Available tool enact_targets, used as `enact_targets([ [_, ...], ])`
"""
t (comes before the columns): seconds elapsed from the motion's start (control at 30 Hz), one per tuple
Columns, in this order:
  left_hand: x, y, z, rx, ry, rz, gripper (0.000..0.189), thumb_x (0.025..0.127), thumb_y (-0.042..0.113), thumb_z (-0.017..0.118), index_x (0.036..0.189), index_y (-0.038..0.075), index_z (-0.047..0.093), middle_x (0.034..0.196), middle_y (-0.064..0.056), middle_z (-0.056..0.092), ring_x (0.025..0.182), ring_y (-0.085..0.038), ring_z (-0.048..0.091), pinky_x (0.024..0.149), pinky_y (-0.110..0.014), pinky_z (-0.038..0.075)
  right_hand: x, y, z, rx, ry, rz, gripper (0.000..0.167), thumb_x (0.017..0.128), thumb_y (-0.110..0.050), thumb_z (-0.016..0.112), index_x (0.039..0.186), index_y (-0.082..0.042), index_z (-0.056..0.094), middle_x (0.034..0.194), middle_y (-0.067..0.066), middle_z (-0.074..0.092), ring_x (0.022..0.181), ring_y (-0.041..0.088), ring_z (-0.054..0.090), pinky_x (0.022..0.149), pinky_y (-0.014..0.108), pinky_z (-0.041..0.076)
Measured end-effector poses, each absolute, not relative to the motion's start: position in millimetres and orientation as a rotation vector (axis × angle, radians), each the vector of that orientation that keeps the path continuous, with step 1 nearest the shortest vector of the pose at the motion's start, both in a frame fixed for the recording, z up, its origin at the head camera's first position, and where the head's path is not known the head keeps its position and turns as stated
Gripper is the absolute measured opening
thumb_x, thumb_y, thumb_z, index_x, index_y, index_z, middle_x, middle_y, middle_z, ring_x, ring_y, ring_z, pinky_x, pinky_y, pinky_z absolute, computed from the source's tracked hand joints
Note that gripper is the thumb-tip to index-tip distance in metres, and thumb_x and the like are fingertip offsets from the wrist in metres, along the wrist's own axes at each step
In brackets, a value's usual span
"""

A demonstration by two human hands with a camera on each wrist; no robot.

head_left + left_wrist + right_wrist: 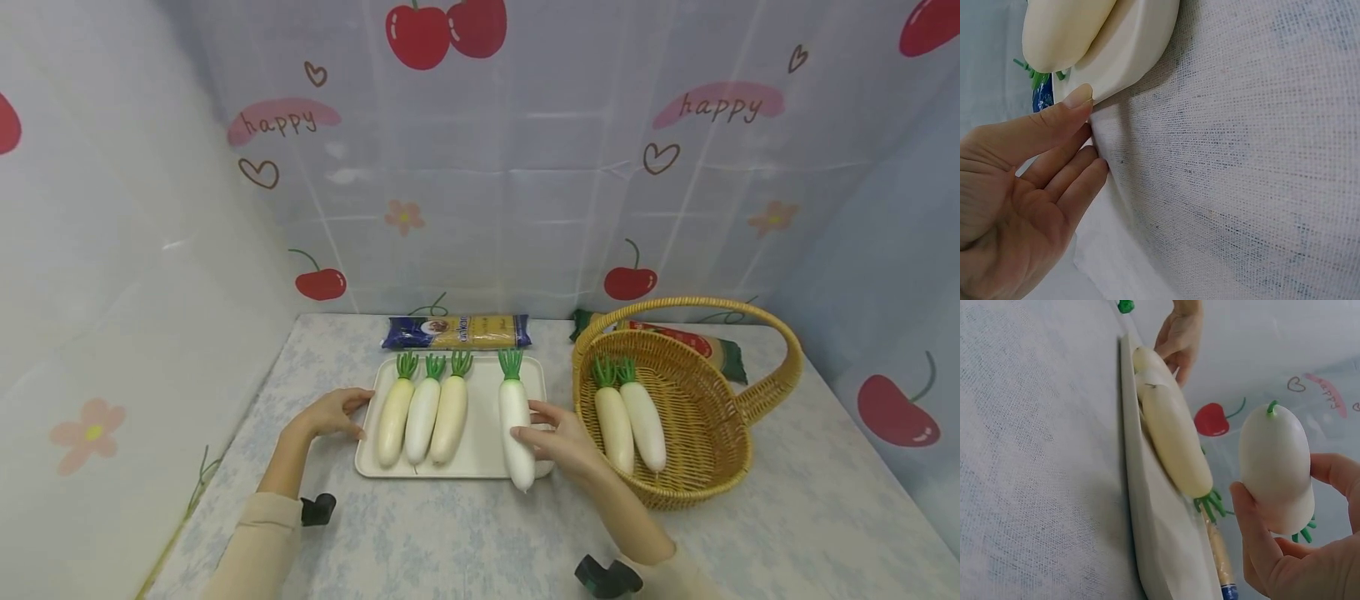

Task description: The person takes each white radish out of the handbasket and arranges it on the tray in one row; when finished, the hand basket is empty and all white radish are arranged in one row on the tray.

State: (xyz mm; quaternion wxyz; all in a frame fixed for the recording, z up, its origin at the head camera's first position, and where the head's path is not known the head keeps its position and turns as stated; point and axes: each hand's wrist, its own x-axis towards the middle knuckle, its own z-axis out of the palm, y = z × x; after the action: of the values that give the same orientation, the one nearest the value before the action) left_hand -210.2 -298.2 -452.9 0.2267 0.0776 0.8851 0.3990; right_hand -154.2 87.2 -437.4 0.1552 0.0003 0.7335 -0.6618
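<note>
My right hand grips a white radish with a green top, thumb on one side and fingers on the other. In the right wrist view this held radish hangs above the tray, tail end toward the camera. On the cream rectangular tray, three radishes lie side by side at the left, leaves to the back. My left hand is at the tray's left edge, fingers loosely bent. Its thumb touches or nearly touches the rim in the left wrist view.
A wicker basket with a tall handle stands to the right, holding two radishes. Behind the tray lies a blue and yellow packet. A green and red packet lies partly hidden behind the basket. A printed curtain hangs at the back.
</note>
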Motion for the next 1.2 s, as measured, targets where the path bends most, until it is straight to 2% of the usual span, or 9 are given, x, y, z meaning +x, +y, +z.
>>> enact_targets([
  [0.13,-210,-299,-454,0.218,2.440,1.103,0.083,0.069,-0.005,0.078,0.139,-0.012,0.035,0.144,-0.032,0.031,0.134,-0.045,0.028,0.107,-0.051,0.033,-162,78,-445,0.037,2.086,-1.950,0.064,0.081,-0.011,0.070,0.136,0.007,0.043,0.118,0.027,0.052,0.092,0.026,0.062,0.071,0.040,0.058],
  [0.33,-209,-299,-453,0.228,2.444,1.102,0.082,0.069,-0.005,0.078,0.139,-0.012,0.035,0.144,-0.032,0.030,0.134,-0.045,0.028,0.108,-0.051,0.032,-171,66,-456,0.083,2.094,-1.981,0.062,0.079,-0.009,0.071,0.133,0.010,0.046,0.115,0.028,0.053,0.085,0.024,0.062,0.069,0.038,0.059],
  [0.5,-209,-298,-452,0.228,2.442,1.104,0.081,0.070,-0.006,0.077,0.139,-0.012,0.035,0.144,-0.032,0.031,0.134,-0.045,0.028,0.108,-0.052,0.032,-178,56,-464,0.126,2.113,-1.952,0.064,0.079,-0.012,0.071,0.133,0.008,0.046,0.115,0.026,0.056,0.085,0.023,0.061,0.068,0.034,0.057],
  [0.7,-209,-299,-454,0.234,2.438,1.119,0.081,0.070,-0.006,0.077,0.139,-0.013,0.035,0.144,-0.032,0.030,0.134,-0.045,0.027,0.107,-0.052,0.032,-185,46,-469,0.163,2.122,-1.934,0.063,0.078,-0.012,0.073,0.132,0.008,0.047,0.111,0.024,0.057,0.077,0.018,0.058,0.063,0.028,0.054],
  [0.93,-210,-299,-456,0.249,2.440,1.117,0.081,0.070,-0.006,0.077,0.139,-0.013,0.034,0.144,-0.032,0.030,0.134,-0.045,0.028,0.108,-0.052,0.031,-193,38,-477,0.153,2.141,-1.915,0.061,0.078,-0.010,0.072,0.130,0.011,0.047,0.109,0.025,0.060,0.071,0.015,0.059,0.060,0.027,0.054],
  [1.2,-210,-299,-454,0.266,2.442,1.126,0.082,0.069,-0.007,0.077,0.138,-0.014,0.034,0.144,-0.033,0.030,0.134,-0.046,0.028,0.107,-0.052,0.032,-197,30,-475,0.151,2.214,-1.832,0.066,0.079,-0.013,0.072,0.133,0.012,0.044,0.115,0.027,0.059,0.085,0.023,0.063,0.062,0.028,0.055],
])
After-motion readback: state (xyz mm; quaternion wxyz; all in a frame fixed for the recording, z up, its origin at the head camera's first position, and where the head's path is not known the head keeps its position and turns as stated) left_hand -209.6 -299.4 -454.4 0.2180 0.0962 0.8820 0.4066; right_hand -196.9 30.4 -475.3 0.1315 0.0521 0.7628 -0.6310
